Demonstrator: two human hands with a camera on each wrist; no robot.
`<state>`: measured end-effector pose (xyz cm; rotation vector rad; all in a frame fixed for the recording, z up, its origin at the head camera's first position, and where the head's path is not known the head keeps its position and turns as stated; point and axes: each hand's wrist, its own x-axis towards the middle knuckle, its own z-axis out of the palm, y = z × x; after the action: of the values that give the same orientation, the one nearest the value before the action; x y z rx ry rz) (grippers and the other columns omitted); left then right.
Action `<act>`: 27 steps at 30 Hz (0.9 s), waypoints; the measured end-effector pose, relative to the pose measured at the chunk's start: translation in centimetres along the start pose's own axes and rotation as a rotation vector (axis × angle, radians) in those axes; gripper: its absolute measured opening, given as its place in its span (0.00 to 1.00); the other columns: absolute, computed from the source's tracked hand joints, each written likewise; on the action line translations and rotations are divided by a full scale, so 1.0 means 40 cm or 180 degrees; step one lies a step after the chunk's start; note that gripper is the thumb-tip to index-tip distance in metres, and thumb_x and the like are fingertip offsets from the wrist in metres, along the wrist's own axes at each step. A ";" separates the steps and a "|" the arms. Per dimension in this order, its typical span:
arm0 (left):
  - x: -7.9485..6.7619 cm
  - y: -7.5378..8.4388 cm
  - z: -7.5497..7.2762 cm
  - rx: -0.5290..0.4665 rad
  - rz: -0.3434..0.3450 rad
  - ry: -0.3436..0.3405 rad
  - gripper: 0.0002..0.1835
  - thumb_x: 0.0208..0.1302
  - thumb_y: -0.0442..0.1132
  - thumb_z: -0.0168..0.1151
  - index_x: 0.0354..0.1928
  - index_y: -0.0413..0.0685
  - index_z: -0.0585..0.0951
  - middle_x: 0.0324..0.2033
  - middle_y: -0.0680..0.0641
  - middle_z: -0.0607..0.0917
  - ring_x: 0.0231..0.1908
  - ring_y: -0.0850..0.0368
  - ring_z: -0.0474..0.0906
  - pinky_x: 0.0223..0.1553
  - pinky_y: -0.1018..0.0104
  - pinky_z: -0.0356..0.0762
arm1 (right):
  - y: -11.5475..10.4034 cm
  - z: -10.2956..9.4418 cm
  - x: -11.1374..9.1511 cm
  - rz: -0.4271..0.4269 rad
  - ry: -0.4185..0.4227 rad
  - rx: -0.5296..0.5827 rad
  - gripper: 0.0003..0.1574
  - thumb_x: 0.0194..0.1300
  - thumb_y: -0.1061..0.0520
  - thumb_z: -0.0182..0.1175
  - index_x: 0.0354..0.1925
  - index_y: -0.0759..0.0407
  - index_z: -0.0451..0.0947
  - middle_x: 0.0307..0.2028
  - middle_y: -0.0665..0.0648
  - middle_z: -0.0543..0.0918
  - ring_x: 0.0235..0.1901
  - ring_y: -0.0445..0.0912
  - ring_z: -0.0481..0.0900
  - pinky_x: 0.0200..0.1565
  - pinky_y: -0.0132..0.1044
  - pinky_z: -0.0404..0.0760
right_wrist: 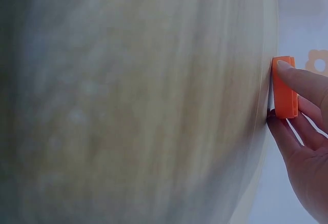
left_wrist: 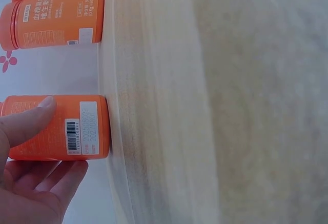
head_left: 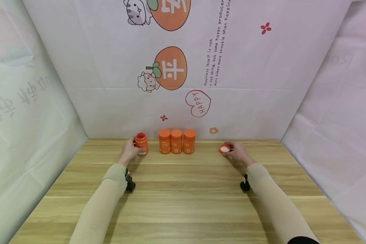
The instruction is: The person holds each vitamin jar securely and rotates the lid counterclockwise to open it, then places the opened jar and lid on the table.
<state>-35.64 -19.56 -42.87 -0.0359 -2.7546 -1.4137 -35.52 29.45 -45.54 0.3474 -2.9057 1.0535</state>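
My left hand (head_left: pixel 129 151) holds an uncapped orange bottle (head_left: pixel 141 142) upright at the back left of the table, thumb on one side and fingers round the other. In the left wrist view a label with a barcode (left_wrist: pixel 73 136) shows near the bottle's base. At the back right, my right hand (head_left: pixel 238 153) pinches an orange screw cap (head_left: pixel 221 149) by its edge between thumb and fingers. The cap's white inside (head_left: pixel 224 148) faces up. In the right wrist view the cap (right_wrist: pixel 283 93) is seen from the side, right at the table surface.
Three capped orange bottles (head_left: pixel 176 142) stand in a row between the hands, close to the back wall. The wooden table (head_left: pixel 183 189) ends at a white printed sheet (head_left: pixel 109 101) behind, with white sheets on both sides too.
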 end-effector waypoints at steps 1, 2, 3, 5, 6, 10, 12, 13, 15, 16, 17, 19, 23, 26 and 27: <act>0.002 -0.001 0.000 -0.0003 -0.0002 -0.0001 0.38 0.54 0.32 0.69 0.66 0.34 0.63 0.61 0.33 0.71 0.60 0.37 0.68 0.62 0.46 0.65 | 0.000 0.000 0.001 0.0006 -0.0005 -0.0016 0.38 0.59 0.59 0.66 0.64 0.69 0.64 0.58 0.72 0.73 0.56 0.63 0.73 0.55 0.55 0.72; 0.004 -0.002 0.000 -0.0007 -0.0003 -0.0001 0.38 0.54 0.32 0.69 0.66 0.34 0.63 0.61 0.33 0.71 0.60 0.37 0.68 0.62 0.46 0.65 | 0.001 0.001 0.002 0.0022 -0.0006 -0.0026 0.39 0.59 0.58 0.66 0.65 0.68 0.64 0.58 0.71 0.73 0.56 0.63 0.73 0.55 0.55 0.72; 0.006 -0.002 0.000 -0.0013 -0.0002 -0.0003 0.38 0.54 0.32 0.68 0.66 0.35 0.62 0.61 0.33 0.70 0.60 0.37 0.68 0.62 0.46 0.65 | 0.001 0.002 0.003 0.0011 -0.0010 -0.0049 0.38 0.59 0.58 0.65 0.65 0.69 0.64 0.58 0.71 0.73 0.56 0.63 0.73 0.55 0.55 0.72; 0.011 -0.004 0.001 -0.0019 0.0004 -0.0004 0.39 0.54 0.32 0.68 0.67 0.35 0.62 0.62 0.33 0.70 0.60 0.37 0.68 0.61 0.46 0.65 | 0.002 0.003 0.006 0.0017 -0.0011 -0.0046 0.39 0.59 0.58 0.66 0.65 0.69 0.64 0.58 0.71 0.73 0.56 0.63 0.73 0.54 0.55 0.73; 0.012 -0.005 0.002 -0.0026 0.0002 -0.0002 0.39 0.55 0.32 0.68 0.67 0.35 0.61 0.62 0.33 0.70 0.60 0.37 0.68 0.61 0.46 0.66 | 0.002 0.004 0.007 0.0017 -0.0008 -0.0048 0.39 0.59 0.58 0.66 0.65 0.69 0.64 0.57 0.71 0.73 0.55 0.63 0.73 0.54 0.55 0.73; 0.013 -0.007 0.002 -0.0068 -0.0015 0.0015 0.39 0.55 0.32 0.68 0.67 0.35 0.61 0.63 0.33 0.69 0.61 0.36 0.67 0.61 0.46 0.66 | 0.007 0.004 0.010 -0.0002 0.0003 -0.0090 0.39 0.59 0.58 0.65 0.64 0.71 0.64 0.56 0.72 0.74 0.54 0.62 0.74 0.53 0.54 0.73; 0.013 -0.008 0.001 -0.0080 -0.0018 0.0021 0.39 0.55 0.32 0.68 0.68 0.36 0.60 0.64 0.33 0.68 0.61 0.36 0.67 0.61 0.46 0.66 | 0.010 0.003 0.012 -0.0018 0.0020 -0.0130 0.39 0.59 0.58 0.66 0.64 0.71 0.64 0.55 0.72 0.74 0.53 0.62 0.75 0.53 0.54 0.73; 0.013 -0.008 0.001 -0.0085 -0.0021 0.0022 0.39 0.55 0.32 0.68 0.68 0.36 0.60 0.64 0.33 0.68 0.62 0.36 0.67 0.62 0.46 0.65 | 0.011 0.003 0.013 -0.0020 0.0027 -0.0133 0.39 0.59 0.58 0.66 0.64 0.72 0.64 0.55 0.72 0.75 0.53 0.62 0.75 0.52 0.54 0.73; 0.012 -0.008 0.001 -0.0095 -0.0032 0.0029 0.39 0.56 0.32 0.67 0.67 0.36 0.60 0.64 0.34 0.68 0.62 0.36 0.67 0.62 0.46 0.65 | 0.013 0.002 0.015 -0.0009 0.0031 -0.0138 0.39 0.60 0.57 0.65 0.64 0.72 0.64 0.55 0.72 0.75 0.53 0.62 0.75 0.52 0.54 0.73; 0.011 -0.008 0.001 -0.0090 -0.0029 0.0031 0.39 0.56 0.32 0.67 0.67 0.35 0.60 0.64 0.33 0.68 0.62 0.36 0.67 0.62 0.46 0.65 | 0.012 0.002 0.015 0.0000 0.0029 -0.0143 0.39 0.60 0.57 0.65 0.64 0.71 0.64 0.55 0.72 0.75 0.53 0.62 0.75 0.52 0.54 0.73; 0.011 -0.008 0.001 -0.0082 -0.0029 0.0033 0.38 0.56 0.32 0.67 0.67 0.35 0.60 0.63 0.33 0.68 0.62 0.36 0.66 0.62 0.46 0.65 | 0.012 0.001 0.015 0.0011 0.0026 -0.0144 0.39 0.60 0.57 0.65 0.64 0.71 0.64 0.55 0.72 0.75 0.53 0.62 0.74 0.52 0.54 0.73; 0.010 -0.008 0.000 -0.0081 -0.0038 0.0042 0.37 0.57 0.32 0.67 0.67 0.34 0.61 0.63 0.33 0.69 0.62 0.36 0.67 0.62 0.46 0.65 | 0.012 0.001 0.015 0.0035 0.0013 -0.0154 0.39 0.60 0.57 0.65 0.64 0.71 0.63 0.55 0.72 0.75 0.53 0.62 0.74 0.52 0.54 0.73; 0.011 -0.010 -0.001 -0.0037 -0.0039 0.0042 0.36 0.57 0.33 0.66 0.65 0.33 0.62 0.62 0.32 0.69 0.61 0.36 0.67 0.62 0.46 0.65 | 0.013 0.003 0.016 0.0056 -0.0023 -0.0198 0.39 0.61 0.56 0.64 0.64 0.72 0.63 0.55 0.72 0.75 0.52 0.62 0.75 0.52 0.54 0.73; 0.014 -0.012 0.000 0.0001 -0.0032 0.0039 0.35 0.58 0.34 0.66 0.65 0.33 0.62 0.62 0.32 0.69 0.61 0.36 0.67 0.61 0.46 0.65 | 0.014 0.003 0.018 0.0042 -0.0018 -0.0211 0.39 0.61 0.56 0.64 0.64 0.73 0.63 0.55 0.73 0.74 0.52 0.62 0.75 0.51 0.54 0.74; 0.015 -0.012 0.000 0.0012 -0.0024 0.0043 0.35 0.58 0.34 0.66 0.65 0.33 0.62 0.62 0.31 0.69 0.61 0.35 0.67 0.61 0.45 0.65 | 0.014 0.003 0.019 0.0039 -0.0004 -0.0203 0.39 0.61 0.56 0.64 0.64 0.73 0.63 0.55 0.73 0.75 0.52 0.62 0.75 0.51 0.53 0.74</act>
<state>-36.26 -19.84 -43.24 -0.0156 -2.7496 -1.4051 -36.37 29.62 -45.92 0.3284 -2.9382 0.9600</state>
